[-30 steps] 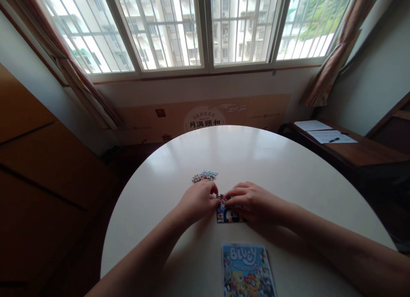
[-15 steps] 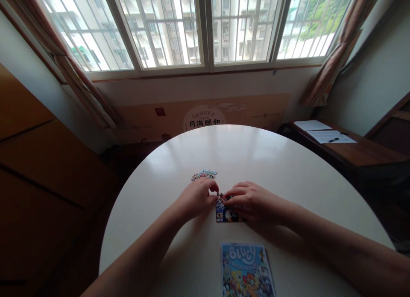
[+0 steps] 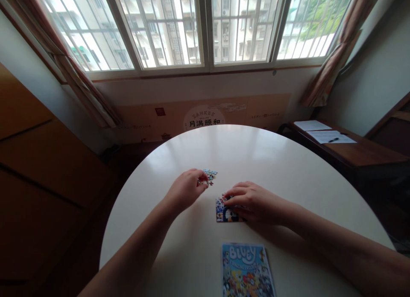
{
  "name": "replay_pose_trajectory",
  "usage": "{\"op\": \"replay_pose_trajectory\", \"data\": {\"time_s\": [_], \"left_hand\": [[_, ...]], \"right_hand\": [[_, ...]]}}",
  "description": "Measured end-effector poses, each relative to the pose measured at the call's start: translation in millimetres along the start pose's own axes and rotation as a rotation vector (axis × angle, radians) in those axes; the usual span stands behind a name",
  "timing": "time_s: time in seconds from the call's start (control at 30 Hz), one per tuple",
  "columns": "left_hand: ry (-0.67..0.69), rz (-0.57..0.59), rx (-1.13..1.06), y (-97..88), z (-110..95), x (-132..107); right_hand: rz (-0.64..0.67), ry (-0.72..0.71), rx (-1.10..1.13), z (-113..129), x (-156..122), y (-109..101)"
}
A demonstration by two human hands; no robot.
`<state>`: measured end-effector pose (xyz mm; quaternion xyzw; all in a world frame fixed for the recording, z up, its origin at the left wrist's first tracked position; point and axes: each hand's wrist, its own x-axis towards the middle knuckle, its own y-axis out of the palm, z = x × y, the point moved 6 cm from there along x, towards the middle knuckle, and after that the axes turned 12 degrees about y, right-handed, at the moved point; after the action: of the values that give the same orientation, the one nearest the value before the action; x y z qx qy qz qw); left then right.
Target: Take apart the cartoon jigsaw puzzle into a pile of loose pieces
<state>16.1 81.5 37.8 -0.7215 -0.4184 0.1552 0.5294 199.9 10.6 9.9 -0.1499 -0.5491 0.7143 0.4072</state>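
Note:
My left hand is over the near left side of a small heap of loose jigsaw pieces. Its thumb and forefinger curve toward each other with a gap between them, and loose pieces show beside the fingertips. A partly assembled jigsaw puzzle, dark blue with cartoon figures, lies flat on the table, nearer to me. From the right, my right hand holds it in place, fingers across its upper part and thumb lower down. That hand hides much of the puzzle's right side.
A colourful "Bluey" picture sheet lies at the near side of the round white table. Papers and a dark pen rest on a wooden side table at the right. Barred windows stand beyond.
My left hand has moved away from the puzzle, left and slightly forward, to the loose pieces. My right hand and the puzzle have stayed in place.

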Motion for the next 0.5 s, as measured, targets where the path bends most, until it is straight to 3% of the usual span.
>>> {"op": "replay_pose_trajectory", "data": {"time_s": [0.2, 0.5], "left_hand": [[-0.134, -0.152, 0.065, -20.3, 34.0, -0.5], [-0.151, -0.169, 0.056, -2.6, 46.6, 5.4]], "right_hand": [[0.003, 0.006, 0.019, 1.0, 0.3, -0.5], [0.015, 0.012, 0.023, 1.4, 0.5, 0.0]]}}
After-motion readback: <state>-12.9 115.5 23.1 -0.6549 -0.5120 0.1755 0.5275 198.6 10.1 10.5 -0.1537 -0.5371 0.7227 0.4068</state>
